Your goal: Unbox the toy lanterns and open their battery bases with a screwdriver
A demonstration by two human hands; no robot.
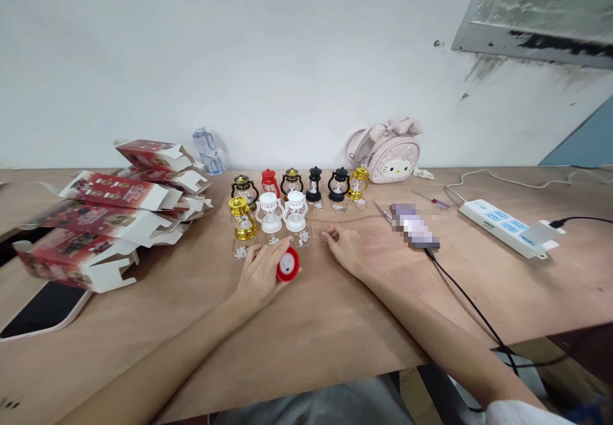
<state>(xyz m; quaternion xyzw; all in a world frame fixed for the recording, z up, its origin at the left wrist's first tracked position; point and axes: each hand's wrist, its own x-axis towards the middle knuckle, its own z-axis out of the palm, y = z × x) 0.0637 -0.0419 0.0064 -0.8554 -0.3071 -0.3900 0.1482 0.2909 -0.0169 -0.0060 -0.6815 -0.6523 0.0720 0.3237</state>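
My left hand (pixel 262 273) is wrapped round a small red lantern (pixel 288 264) lying on its side, its round base facing me. My right hand (pixel 345 249) rests on the wooden table (pixel 335 323) just right of it, its fingertips pinched at a thin wire handle (pixel 318 236). Beyond both hands stand two rows of miniature lanterns: a gold one (pixel 242 218) and two white ones (pixel 269 212) in front, with black, red and gold ones (pixel 339 184) behind. Small metal parts lie at their feet.
Opened red and white cartons (pixel 103 217) are piled at the left, with a dark tablet (pixel 45 307) nearer me. A water bottle (pixel 207 150) and pink cat bag (pixel 389 152) stand by the wall. A blurred phone (pixel 414 226) with cable, screwdrivers and a power strip (pixel 507 226) lie right.
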